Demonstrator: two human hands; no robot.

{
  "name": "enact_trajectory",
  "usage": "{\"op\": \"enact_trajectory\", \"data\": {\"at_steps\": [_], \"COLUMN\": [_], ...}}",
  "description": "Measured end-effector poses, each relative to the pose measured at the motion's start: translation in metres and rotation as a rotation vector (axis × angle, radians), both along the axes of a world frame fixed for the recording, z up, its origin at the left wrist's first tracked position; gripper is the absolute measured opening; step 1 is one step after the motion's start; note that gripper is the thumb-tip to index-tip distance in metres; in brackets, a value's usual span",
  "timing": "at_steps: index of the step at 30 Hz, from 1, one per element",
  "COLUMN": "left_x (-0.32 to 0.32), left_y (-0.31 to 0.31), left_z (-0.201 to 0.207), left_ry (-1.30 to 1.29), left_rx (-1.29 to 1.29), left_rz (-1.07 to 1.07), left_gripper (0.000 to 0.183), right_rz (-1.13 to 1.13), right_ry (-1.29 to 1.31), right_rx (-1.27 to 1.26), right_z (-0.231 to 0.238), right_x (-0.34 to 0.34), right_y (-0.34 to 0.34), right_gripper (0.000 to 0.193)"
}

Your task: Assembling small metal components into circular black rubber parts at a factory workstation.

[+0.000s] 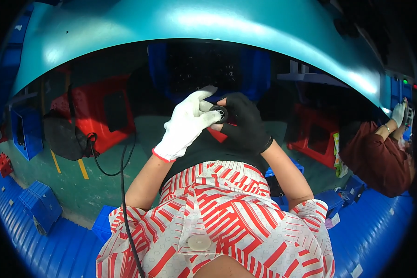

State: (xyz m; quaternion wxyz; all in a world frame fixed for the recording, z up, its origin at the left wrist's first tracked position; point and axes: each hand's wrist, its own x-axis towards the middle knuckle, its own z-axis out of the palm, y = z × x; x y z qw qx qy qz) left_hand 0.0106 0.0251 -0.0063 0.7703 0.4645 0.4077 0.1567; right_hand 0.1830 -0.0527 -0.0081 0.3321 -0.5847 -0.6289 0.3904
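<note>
A small round black part [221, 112] with a paler, spoked-looking centre is held between my two hands, in front of my body. My left hand [188, 120], in a white knit glove with a red cuff edge, has its thumb and fingers closed on the part's left side. From the right, my right hand [243, 121] in a black glove with bare fingertips grips the same part. Its exact kind cannot be made out. Beyond my hands stands a blue bin [158, 76] with a dark inside, where small dark pieces show faintly.
A teal table [208, 21] curves across the far side. Red plastic stools [97, 113] stand left and right [312, 134]. A black bag [65, 136] hangs at the left one. Blue crates [41, 204] sit on the floor. A black cable [123, 185] runs down my left side. A co-worker [375, 155] works at right.
</note>
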Motion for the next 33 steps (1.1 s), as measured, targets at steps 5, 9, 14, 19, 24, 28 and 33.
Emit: {"op": "enact_trajectory", "data": {"at_steps": [5,9,14,19,24,28,33], "left_x": [0.007,0.005,0.008,0.005,0.004,0.006,0.006], "left_y": [-0.013,-0.012,-0.01,-0.006,0.0,-0.009,-0.011], "left_z": [-0.001,0.004,0.012,0.009,0.014,0.007,0.005], "left_ry": [-0.005,0.009,0.053,0.079,0.151,0.051,0.064], "left_rx": [0.048,0.03,0.032,0.026,0.077,0.035,0.101], "left_rz": [0.052,0.037,0.013,-0.062,-0.13,0.019,0.0], "left_gripper": [0.056,0.055,0.056,0.057,0.058,0.059,0.059], "right_rz": [-0.114,-0.059,-0.082,-0.073,0.071,-0.065,-0.07], "right_ry": [-0.062,-0.123,-0.145,-0.105,-0.082,0.005,-0.042], "right_rx": [0.182,0.226,0.263,0.231,0.213,0.131,0.191], "right_z": [-0.009,-0.009,-0.012,-0.004,-0.008,-0.008,-0.007], "right_x": [-0.011,-0.009,-0.009,-0.012,-0.002,-0.005,-0.007], "right_y": [0.0,0.001,-0.005,-0.001,0.001,-0.001,0.0], "right_gripper": [0.045,0.045,0.046,0.049,0.05,0.05,0.047]}}
